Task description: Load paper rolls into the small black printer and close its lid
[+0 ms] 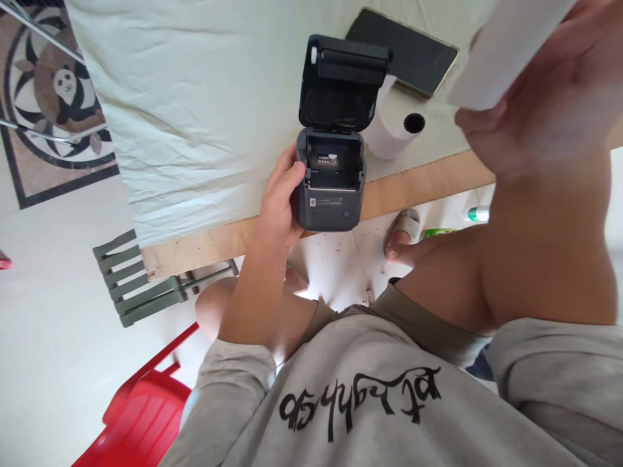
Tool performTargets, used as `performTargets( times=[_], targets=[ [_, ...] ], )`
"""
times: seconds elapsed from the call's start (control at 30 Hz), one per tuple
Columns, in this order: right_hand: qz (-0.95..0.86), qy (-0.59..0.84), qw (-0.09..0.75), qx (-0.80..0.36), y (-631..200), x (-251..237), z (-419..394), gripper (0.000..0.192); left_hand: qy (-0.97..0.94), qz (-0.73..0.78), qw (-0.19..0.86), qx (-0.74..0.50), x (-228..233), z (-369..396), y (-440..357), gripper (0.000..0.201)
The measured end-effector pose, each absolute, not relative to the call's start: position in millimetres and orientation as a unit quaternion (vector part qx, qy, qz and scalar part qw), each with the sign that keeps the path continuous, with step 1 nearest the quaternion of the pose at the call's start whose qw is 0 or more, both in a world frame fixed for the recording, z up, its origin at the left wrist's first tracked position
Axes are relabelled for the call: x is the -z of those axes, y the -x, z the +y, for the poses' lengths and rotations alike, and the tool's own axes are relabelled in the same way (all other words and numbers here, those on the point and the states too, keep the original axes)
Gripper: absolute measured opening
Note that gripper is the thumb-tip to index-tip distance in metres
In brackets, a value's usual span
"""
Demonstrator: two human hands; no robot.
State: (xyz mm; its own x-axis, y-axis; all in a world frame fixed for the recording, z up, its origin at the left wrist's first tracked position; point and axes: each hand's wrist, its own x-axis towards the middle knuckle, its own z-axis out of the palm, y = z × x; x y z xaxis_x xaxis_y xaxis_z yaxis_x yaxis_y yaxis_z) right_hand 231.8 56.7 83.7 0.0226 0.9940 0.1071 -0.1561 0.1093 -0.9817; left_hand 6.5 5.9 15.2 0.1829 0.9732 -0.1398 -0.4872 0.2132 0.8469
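My left hand (285, 194) grips the side of a small dark grey label printer (328, 211), thumb at its edge. The printer's lid (335, 97) stands swung up, so the inside compartment shows, with a small printed sticker in it and no roll. At the upper right, my right hand (555, 110), blurred, holds a piece of white paper (511, 55); whether it is a strip or a roll I cannot tell. Just right of the printer, a white paper roll (387, 139) with a dark core rests on the table.
A black phone (413, 55) lies behind the roll. A pale cloth (204, 117) covers the table, whose bare wooden edge (199, 250) runs along my side. Below are a green folding stool (146, 292), a red plastic chair (150, 408) and a panda-patterned floor tile (63, 97).
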Motion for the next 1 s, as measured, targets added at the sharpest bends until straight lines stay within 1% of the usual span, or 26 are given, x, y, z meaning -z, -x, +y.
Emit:
performTargets(
  times=[0.07,0.13,0.2,0.33,0.4,0.5,0.57,0.6,0.63,0.67,0.73,0.77,0.8,0.9,1.0],
  targets=[
    [-0.463,0.500,0.582,-0.444,-248.8,-68.7,66.1,0.016,-0.342,0.358,0.690,-0.529,-15.2,6.0,-6.5,0.027],
    [-0.509,0.568,0.551,-0.338,-263.5,-53.4,71.5,0.012,-0.346,0.350,0.691,-0.530,-15.5,6.2,-6.5,0.024],
    [-0.556,0.618,0.488,-0.264,-275.3,-41.4,72.4,0.013,-0.347,0.342,0.690,-0.535,-16.1,6.3,-6.8,0.022],
    [-0.660,0.672,0.311,-0.124,-291.0,-30.2,66.7,0.023,-0.345,0.357,0.680,-0.540,-19.2,6.0,-8.6,0.022],
    [-0.679,0.680,0.262,-0.086,-295.1,-28.5,63.7,0.028,-0.353,0.378,0.672,-0.529,-21.2,5.7,-9.6,0.022],
    [-0.668,0.698,0.243,-0.093,-297.9,-28.2,61.1,0.040,-0.362,0.403,0.657,-0.525,-23.3,5.2,-11.0,0.021],
    [-0.652,0.711,0.241,-0.105,-297.9,-29.9,59.2,0.058,-0.363,0.409,0.650,-0.528,-23.6,5.1,-11.6,0.022],
    [-0.655,0.705,0.252,-0.105,-297.0,-31.6,57.7,0.065,-0.363,0.408,0.650,-0.529,-23.4,5.2,-11.7,0.022],
    [-0.666,0.687,0.277,-0.091,-295.2,-33.6,55.5,0.067,-0.363,0.404,0.652,-0.529,-23.0,5.3,-11.8,0.022],
    [-0.683,0.656,0.314,-0.068,-292.1,-36.1,52.5,0.062,-0.362,0.398,0.655,-0.530,-22.4,5.5,-11.9,0.022],
    [-0.720,0.572,0.393,-0.020,-281.5,-40.9,44.5,0.044,-0.359,0.387,0.660,-0.534,-20.8,5.9,-11.9,0.021],
    [-0.735,0.536,0.415,-0.011,-274.2,-42.8,40.0,0.039,-0.358,0.385,0.660,-0.537,-20.1,6.1,-12.0,0.022],
    [-0.747,0.515,0.420,-0.019,-265.8,-43.9,35.6,0.040,-0.357,0.386,0.658,-0.539,-19.4,6.3,-12.1,0.023],
    [-0.776,0.516,0.348,-0.103,-240.1,-42.2,26.7,0.051,-0.359,0.396,0.651,-0.539,-18.6,6.7,-12.5,0.024],
    [-0.772,0.550,0.268,-0.169,-223.6,-35.3,26.6,0.053,-0.368,0.393,0.654,-0.532,-19.2,6.5,-12.6,0.021]
  ],
)
